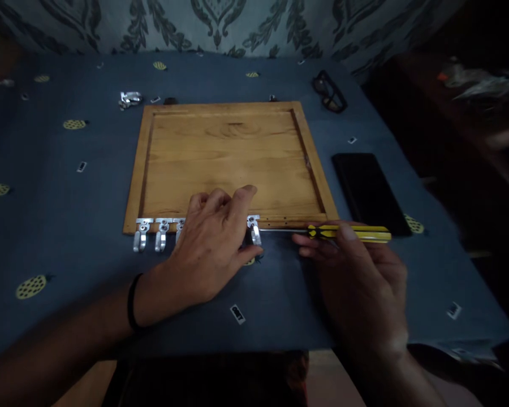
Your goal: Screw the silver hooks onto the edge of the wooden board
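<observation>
Blue cloth (284, 322); wooden board (233, 161) mid-frame, metal fittings (163, 228) along lower edge. Left hand (207, 249) half-curled by rightmost fitting (255, 235), grip unclear. Right hand (365, 282) closed on screwdriver (348, 232), centre right. Likely screwdriving step; next calls for steady fitting, aligned tip.

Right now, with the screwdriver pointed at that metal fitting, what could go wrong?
If the yellow screwdriver slips at the rightmost metal fitting, it might jab the left hand, whose thumb is right beside that fitting.

The shaft runs sideways along the near edge of the wooden panel, so a slip could scratch the frame.

The right hand works close to the flat black object and may knock it.
</observation>
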The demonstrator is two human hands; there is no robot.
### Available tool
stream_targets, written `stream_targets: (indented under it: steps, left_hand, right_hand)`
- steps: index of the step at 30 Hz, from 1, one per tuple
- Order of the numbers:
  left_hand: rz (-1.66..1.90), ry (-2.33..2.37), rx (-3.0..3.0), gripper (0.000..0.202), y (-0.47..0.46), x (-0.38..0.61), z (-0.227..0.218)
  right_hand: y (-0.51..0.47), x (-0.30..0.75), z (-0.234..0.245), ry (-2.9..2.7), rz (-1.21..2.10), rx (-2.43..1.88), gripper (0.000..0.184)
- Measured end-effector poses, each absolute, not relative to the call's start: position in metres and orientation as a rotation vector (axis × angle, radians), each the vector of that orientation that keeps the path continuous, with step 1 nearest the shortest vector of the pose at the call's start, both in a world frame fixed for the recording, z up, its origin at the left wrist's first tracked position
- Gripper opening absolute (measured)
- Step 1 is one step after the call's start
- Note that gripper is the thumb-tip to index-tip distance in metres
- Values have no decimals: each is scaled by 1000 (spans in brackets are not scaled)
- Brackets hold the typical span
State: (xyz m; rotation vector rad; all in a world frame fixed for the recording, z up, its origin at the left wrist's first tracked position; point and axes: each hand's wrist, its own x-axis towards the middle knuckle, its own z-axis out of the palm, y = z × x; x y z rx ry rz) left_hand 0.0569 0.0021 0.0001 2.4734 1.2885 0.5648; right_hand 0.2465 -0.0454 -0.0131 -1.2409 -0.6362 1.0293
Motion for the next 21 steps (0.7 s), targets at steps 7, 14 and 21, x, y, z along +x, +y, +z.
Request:
stream_targets:
  steps: [7, 14, 21]
  left_hand:
    - [577, 1286, 2525, 74, 1, 56, -2]
    - [547, 1298, 2530, 75, 2, 58, 1]
    - [553, 1290, 2535, 76, 3, 57, 0]
  right_hand:
    - [-44, 247, -12, -626, 1030, -1206, 26]
    - [-43, 246, -12, -619, 1031, -1189, 29]
    - [-45, 247, -11, -652, 948, -1218, 22]
